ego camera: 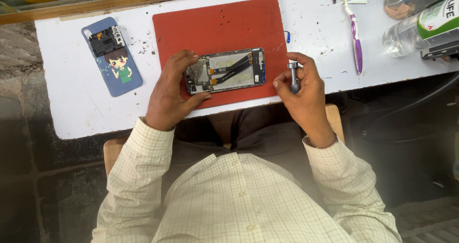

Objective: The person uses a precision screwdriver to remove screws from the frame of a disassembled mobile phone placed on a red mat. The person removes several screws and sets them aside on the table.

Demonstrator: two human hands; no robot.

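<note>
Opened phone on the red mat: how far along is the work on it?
Done: the phone lies open, flex cables bare; its blue case sits aside with a black part on it. In hand: the left hand steadies the phone, the right hand grips a screwdriver. Left: the board and cables remain mounted.

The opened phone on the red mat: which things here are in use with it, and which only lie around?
In use: opened phone, red mat, screwdriver, left hand, right hand.

Lying about: blue phone case, toothbrush, clear bottle.
</note>
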